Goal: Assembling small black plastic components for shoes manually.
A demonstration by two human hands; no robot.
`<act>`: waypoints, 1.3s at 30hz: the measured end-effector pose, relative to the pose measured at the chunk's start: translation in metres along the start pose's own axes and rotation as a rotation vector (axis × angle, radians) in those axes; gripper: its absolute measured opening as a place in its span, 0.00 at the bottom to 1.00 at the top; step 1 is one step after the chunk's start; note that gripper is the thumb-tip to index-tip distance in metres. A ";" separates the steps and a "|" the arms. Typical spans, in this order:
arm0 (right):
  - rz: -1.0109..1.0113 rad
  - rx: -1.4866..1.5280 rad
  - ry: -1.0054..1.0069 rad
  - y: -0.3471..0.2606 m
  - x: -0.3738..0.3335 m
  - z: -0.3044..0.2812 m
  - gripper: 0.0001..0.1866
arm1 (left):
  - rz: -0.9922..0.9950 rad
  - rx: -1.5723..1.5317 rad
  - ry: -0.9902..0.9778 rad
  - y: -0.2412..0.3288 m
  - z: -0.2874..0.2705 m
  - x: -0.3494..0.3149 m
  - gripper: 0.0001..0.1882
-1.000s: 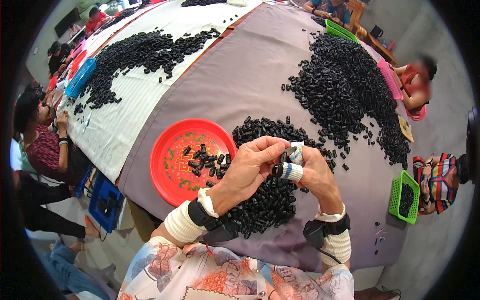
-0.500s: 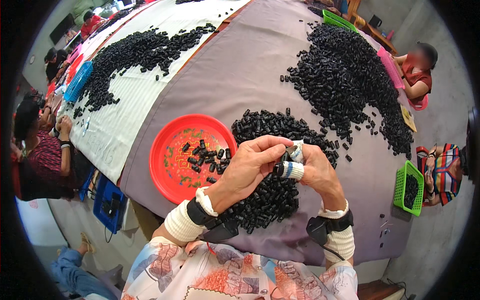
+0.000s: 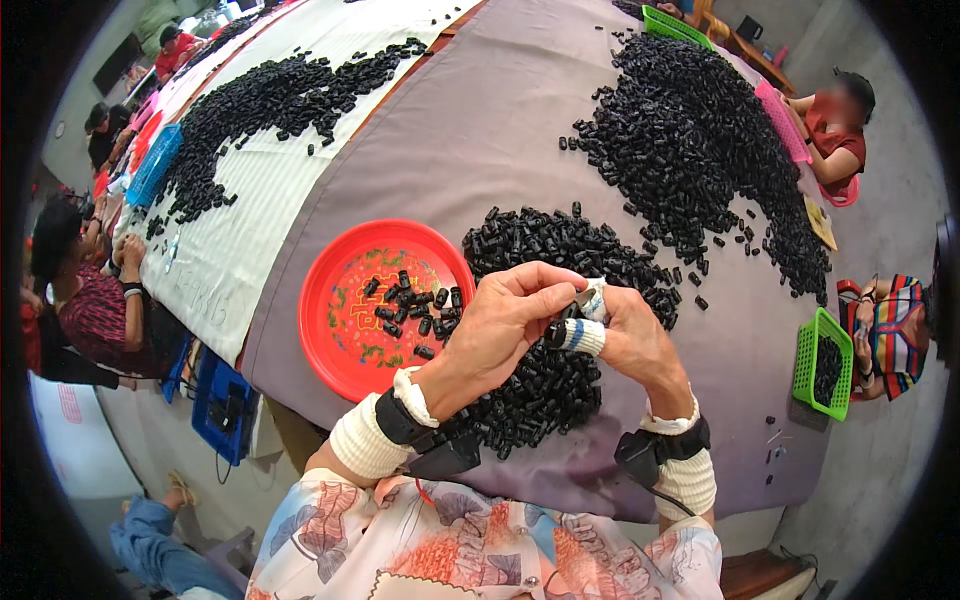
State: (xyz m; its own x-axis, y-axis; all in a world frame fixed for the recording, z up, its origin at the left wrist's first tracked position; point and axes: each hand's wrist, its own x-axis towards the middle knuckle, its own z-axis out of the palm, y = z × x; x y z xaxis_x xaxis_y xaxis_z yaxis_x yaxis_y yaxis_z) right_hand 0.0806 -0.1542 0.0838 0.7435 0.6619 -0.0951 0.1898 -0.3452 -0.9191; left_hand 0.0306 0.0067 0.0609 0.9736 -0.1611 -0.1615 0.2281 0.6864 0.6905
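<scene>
My left hand point(image 3: 500, 330) and my right hand point(image 3: 640, 340) meet fingertip to fingertip over a heap of small black cylindrical pieces point(image 3: 530, 405). White covers, one with blue stripes, wrap my right thumb and a finger point(image 3: 583, 338). At that finger's tip, a small black cylindrical piece point(image 3: 555, 333) is gripped by my right hand. My left thumb and forefinger are pinched together beside it; a small greyish edge shows there, too small to name. Left of my hands lies a round red tray point(image 3: 325, 345) with a printed pattern and several loose black pieces point(image 3: 400, 300).
A larger heap of black pieces point(image 3: 690, 140) covers the grey cloth point(image 3: 460, 130) at the far right. Another heap point(image 3: 250, 115) lies on the white cloth. A green basket point(image 3: 808, 350) stands at the right edge. Co-workers sit along both sides.
The whole view has shifted slightly. My hands stay together in nearly the same pinch, and the pieces in the red tray look the same.
</scene>
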 end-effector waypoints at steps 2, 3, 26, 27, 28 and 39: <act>-0.016 0.027 -0.003 -0.001 0.000 0.002 0.18 | 0.005 0.011 0.006 0.001 0.000 -0.001 0.08; -0.031 0.051 -0.007 -0.001 0.000 0.003 0.18 | 0.010 0.020 0.010 0.001 0.001 -0.002 0.08; 0.135 0.151 0.085 0.010 -0.024 -0.009 0.18 | -0.088 -0.162 -0.082 -0.024 0.011 0.007 0.10; 0.138 0.145 0.079 0.011 -0.025 -0.010 0.18 | -0.092 -0.157 -0.078 -0.025 0.012 0.007 0.10; 0.142 0.137 0.075 0.012 -0.026 -0.011 0.18 | -0.096 -0.156 -0.079 -0.025 0.014 0.007 0.10; 0.105 0.093 0.095 0.017 -0.026 -0.010 0.19 | -0.085 -0.104 -0.023 -0.024 0.018 0.006 0.08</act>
State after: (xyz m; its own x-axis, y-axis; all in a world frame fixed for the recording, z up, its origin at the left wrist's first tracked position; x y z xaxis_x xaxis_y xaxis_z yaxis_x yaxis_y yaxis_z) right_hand 0.0711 -0.1837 0.0749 0.8141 0.5583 -0.1599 0.0513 -0.3434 -0.9378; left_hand 0.0309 -0.0237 0.0558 0.9507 -0.2377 -0.1993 0.3101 0.7394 0.5976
